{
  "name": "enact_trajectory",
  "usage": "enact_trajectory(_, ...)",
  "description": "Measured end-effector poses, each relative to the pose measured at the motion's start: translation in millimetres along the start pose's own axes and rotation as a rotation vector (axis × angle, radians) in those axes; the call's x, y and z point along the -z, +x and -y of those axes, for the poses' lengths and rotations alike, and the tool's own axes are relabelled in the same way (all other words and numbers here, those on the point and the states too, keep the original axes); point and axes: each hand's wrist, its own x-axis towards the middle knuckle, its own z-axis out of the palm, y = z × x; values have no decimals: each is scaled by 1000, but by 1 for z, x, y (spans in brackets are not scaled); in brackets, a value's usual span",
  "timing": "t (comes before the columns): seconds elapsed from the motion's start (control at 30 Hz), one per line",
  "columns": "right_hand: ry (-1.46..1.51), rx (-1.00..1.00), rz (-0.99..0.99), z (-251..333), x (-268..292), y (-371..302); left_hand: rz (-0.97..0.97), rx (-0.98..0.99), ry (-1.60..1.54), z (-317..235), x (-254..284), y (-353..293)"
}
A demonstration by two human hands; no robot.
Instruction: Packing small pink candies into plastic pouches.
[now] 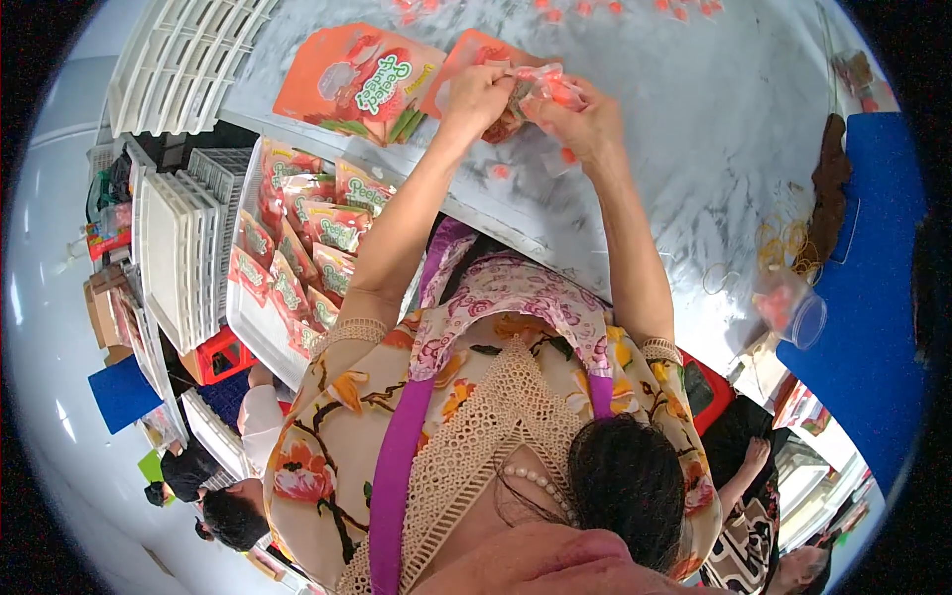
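My left hand [479, 101] is closed on the edge of an orange-red printed pouch [474, 48] over the grey table. Beside it, my right hand [583, 117] grips several small red pieces in clear wrappers [557, 89] at the pouch's side. The fingertips of both hands nearly meet, and part of the pouch is hidden beneath them. To the left of my left hand a second orange pouch [317, 74] lies flat, printed side up. A loose red wrapped piece [501, 172] rests on the table below the hands.
Several more red pieces [585, 8] lie along the table's far edge. A white crate [260, 312] of upright filled pouches stands at the left, near stacked white crates [177, 258]. Rubber bands [783, 243] and a clear round tub [805, 319] are at the right. Other people [238, 516] sit behind.
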Motion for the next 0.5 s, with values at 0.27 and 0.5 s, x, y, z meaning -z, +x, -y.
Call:
enact_trajectory(0.27, -422, 243, -40, -20, 4, 4, -68, 26, 48, 7, -26, -16)
enact_trajectory(0.5, -582, 324, -132, -38, 11, 2, -150, -464, 112, -8, -43, -31)
